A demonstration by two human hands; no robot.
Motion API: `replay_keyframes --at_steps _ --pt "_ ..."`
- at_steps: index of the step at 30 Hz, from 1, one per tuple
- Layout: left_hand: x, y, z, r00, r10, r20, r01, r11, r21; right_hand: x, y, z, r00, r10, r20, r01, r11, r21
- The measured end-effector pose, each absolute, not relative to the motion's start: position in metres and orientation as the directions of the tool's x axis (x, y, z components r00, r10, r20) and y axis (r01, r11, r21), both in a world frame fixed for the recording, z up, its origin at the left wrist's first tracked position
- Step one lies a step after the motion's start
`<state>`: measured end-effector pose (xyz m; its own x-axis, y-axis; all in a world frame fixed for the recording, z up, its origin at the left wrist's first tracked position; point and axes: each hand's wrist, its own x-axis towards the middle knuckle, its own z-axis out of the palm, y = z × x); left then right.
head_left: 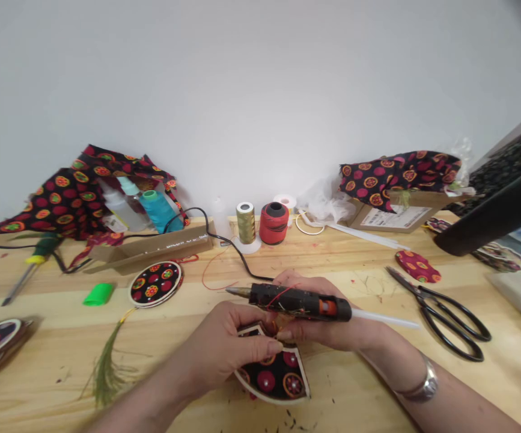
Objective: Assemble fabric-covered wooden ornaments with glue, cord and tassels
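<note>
My right hand (327,319) is closed around a black glue gun (296,300), nozzle pointing left, with a clear glue stick (384,320) jutting out on the right and red thread lying over its body. My left hand (228,349) pinches the top edge of a fan-shaped piece (278,379) covered in black fabric with red and orange circles, which rests on the wooden table (354,397) just under the gun. Both hands meet over that piece near the table's front middle.
Black scissors (444,313) lie to the right. A round fabric-covered disc (155,282) with a green tassel (104,373), a green cap (99,294) and a screwdriver (26,273) lie left. Thread spools (262,222), bottles (125,204), boxes and patterned fabric (62,198) line the wall.
</note>
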<state>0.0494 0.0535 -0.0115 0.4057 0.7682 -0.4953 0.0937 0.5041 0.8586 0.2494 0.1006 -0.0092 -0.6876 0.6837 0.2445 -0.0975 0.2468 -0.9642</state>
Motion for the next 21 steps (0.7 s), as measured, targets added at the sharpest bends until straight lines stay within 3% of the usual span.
replay_keyframes --at_steps 21 --pt "0.0508 0.0519 -0.0098 0.417 0.767 -0.488 0.125 0.483 0.867 0.2472 0.0984 -0.006 -0.676 0.714 0.184 -0.075 0.182 -0.98"
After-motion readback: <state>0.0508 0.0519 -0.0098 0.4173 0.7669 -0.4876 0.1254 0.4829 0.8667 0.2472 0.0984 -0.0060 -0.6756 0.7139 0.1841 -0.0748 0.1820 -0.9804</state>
